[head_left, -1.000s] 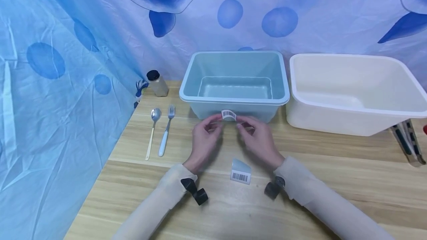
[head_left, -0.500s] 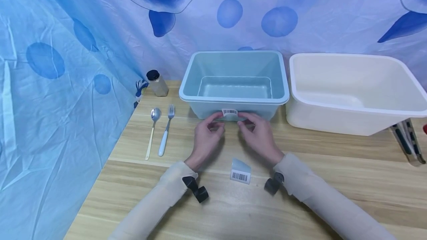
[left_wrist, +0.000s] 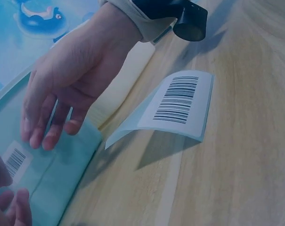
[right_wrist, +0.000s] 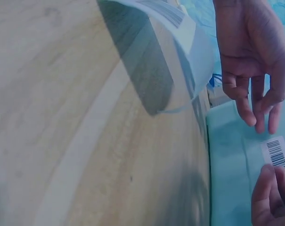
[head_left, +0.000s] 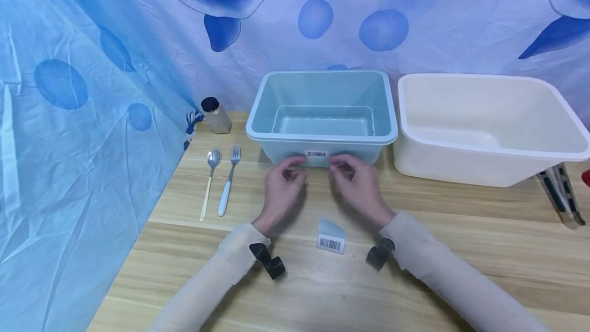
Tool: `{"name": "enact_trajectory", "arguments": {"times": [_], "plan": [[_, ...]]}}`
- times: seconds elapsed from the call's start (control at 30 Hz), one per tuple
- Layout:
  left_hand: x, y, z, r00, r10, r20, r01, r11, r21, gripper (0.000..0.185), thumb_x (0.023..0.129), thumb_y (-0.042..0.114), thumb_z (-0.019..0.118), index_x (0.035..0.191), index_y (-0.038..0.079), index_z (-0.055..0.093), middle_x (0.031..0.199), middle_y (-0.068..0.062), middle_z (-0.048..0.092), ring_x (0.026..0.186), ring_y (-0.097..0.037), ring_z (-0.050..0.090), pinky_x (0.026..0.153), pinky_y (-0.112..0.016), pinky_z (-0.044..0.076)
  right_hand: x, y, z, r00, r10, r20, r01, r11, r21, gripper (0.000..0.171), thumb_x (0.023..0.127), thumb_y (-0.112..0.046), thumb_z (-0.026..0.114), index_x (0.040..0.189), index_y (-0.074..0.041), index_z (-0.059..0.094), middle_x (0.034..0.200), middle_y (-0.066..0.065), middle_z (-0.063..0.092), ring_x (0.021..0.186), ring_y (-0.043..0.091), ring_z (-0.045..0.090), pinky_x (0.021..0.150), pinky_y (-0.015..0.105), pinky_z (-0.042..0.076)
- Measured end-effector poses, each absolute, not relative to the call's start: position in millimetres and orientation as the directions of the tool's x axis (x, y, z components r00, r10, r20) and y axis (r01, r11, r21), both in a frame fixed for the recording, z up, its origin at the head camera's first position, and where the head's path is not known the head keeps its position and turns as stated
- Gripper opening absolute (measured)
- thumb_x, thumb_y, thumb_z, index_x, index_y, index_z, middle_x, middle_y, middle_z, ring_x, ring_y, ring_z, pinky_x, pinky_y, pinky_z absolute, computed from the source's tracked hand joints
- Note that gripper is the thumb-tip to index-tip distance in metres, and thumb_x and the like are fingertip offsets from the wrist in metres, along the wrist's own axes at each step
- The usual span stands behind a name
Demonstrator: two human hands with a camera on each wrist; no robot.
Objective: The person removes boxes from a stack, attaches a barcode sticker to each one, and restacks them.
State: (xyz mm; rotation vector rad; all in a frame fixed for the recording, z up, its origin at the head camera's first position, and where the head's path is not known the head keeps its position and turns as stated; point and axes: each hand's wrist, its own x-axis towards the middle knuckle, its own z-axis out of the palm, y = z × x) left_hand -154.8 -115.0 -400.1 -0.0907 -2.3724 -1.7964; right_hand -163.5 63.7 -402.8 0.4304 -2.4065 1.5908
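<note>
A: Item 1, far left?
B: Small jar [head_left: 216, 115] with a dark cap, at 10 o'clock from the hands, against the blue curtain [head_left: 69, 117].

A: Item 2?
B: Spoon [head_left: 210, 180] and fork [head_left: 229, 178], side by side on the wooden table [head_left: 461, 229], handles toward the person, at 9 o'clock from the left hand.

A: Item 3, the left hand?
B: Left hand [head_left: 281, 188], fingers loosely curled, holding nothing. Its fingertips sit just left of the barcode sticker [head_left: 316, 154]; whether they touch it cannot be told.

A: Where is that sticker?
B: Flat on the near wall of the light blue tub [head_left: 258, 111], just under the rim, at 12 o'clock between the 2 hands. The left wrist view shows it on the tub wall [left_wrist: 15, 160].

A: Item 4, the right hand?
B: Right hand [head_left: 359, 183], fingers relaxed and gripping nothing, tips close to the sticker's right edge.

A: Item 5?
B: Curled backing sheet with a barcode [head_left: 331, 236], lying on the table at 6 o'clock from the hands, between the 2 sleeves.

A: Item 6, far right?
B: White tub [head_left: 544, 158] just beside the blue one, at 2 o'clock; tongs [head_left: 560, 196] at its right corner.
</note>
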Motion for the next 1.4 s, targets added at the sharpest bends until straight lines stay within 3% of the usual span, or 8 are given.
{"name": "enact_trajectory", "arguments": {"times": [0.13,0.37,0.5,0.8,1.03,1.23,1.4], "plan": [[-158.8,-113.8,-400.5,-0.980,0.009,0.199,0.193,0.285,0.939,0.036,0.081,-0.008,0.064,0.114,0.004,0.066,0.114,-0.012,0.066,0.092,-0.026,0.065,0.080,-0.028,0.056,-166.0,59.9,-401.9,-0.947,-0.179,0.267,-0.309,0.286,-0.907,0.023,0.088,-0.002,0.066,0.111,0.001,0.066,0.098,0.014,0.069,0.087,0.024,0.066,0.076,0.024,0.056],[-167.4,-108.0,-403.0,-0.974,0.070,0.217,0.228,0.277,0.933,0.035,0.081,-0.009,0.063,0.114,0.000,0.064,0.108,-0.017,0.068,0.094,-0.029,0.066,0.086,-0.035,0.055,-170.1,52.2,-402.6,-0.964,-0.234,0.129,-0.159,0.117,-0.980,0.030,0.091,-0.002,0.061,0.121,-0.001,0.059,0.100,0.021,0.066,0.084,0.044,0.066,0.067,0.048,0.058],[-171.1,-106.6,-406.5,-0.980,0.068,0.186,0.198,0.332,0.922,0.031,0.080,-0.008,0.062,0.110,-0.001,0.065,0.106,-0.017,0.068,0.093,-0.027,0.066,0.084,-0.034,0.055,-169.8,51.0,-406.0,-0.963,-0.263,0.063,-0.083,0.068,-0.994,0.036,0.092,0.002,0.058,0.127,0.001,0.054,0.102,0.028,0.064,0.083,0.046,0.065,0.065,0.046,0.059],[-172.6,-107.2,-400.5,-0.976,0.092,0.199,0.218,0.316,0.923,0.032,0.081,-0.008,0.060,0.113,-0.001,0.063,0.105,-0.018,0.066,0.093,-0.028,0.065,0.086,-0.032,0.055,-171.4,52.5,-406.5,-0.956,-0.286,0.060,-0.085,0.074,-0.994,0.043,0.092,0.002,0.057,0.134,-0.005,0.051,0.102,0.028,0.064,0.082,0.040,0.067,0.065,0.040,0.059],[-159.5,-114.3,-403.6,-0.982,0.117,0.148,0.180,0.348,0.920,0.025,0.081,-0.009,0.063,0.106,-0.005,0.063,0.103,-0.019,0.066,0.093,-0.029,0.065,0.087,-0.037,0.055,-161.9,64.3,-410.0,-0.953,-0.301,-0.020,-0.030,0.158,-0.987,0.041,0.092,0.001,0.057,0.132,-0.001,0.050,0.102,0.028,0.065,0.082,0.035,0.068,0.063,0.035,0.058],[-128.8,-128.1,-404.1,-0.962,0.271,0.032,0.151,0.431,0.889,0.024,0.083,-0.005,0.064,0.105,0.002,0.066,0.099,-0.012,0.069,0.092,-0.021,0.065,0.085,-0.029,0.055,-134.1,90.9,-408.7,-0.953,-0.296,-0.058,-0.014,0.235,-0.972,0.035,0.092,-0.007,0.061,0.125,0.002,0.053,0.099,0.024,0.067,0.080,0.028,0.069,0.059,0.032,0.057],[-97.5,-138.2,-409.8,-0.930,0.367,-0.032,0.129,0.405,0.905,0.025,0.083,-0.006,0.063,0.106,0.002,0.066,0.101,-0.013,0.071,0.093,-0.024,0.068,0.082,-0.021,0.055,-104.6,111.5,-403.2,-0.949,-0.288,-0.125,0.056,0.238,-0.970,0.037,0.095,-0.012,0.060,0.126,0.005,0.051,0.099,0.024,0.068,0.078,0.027,0.068,0.060,0.035,0.058]]}}
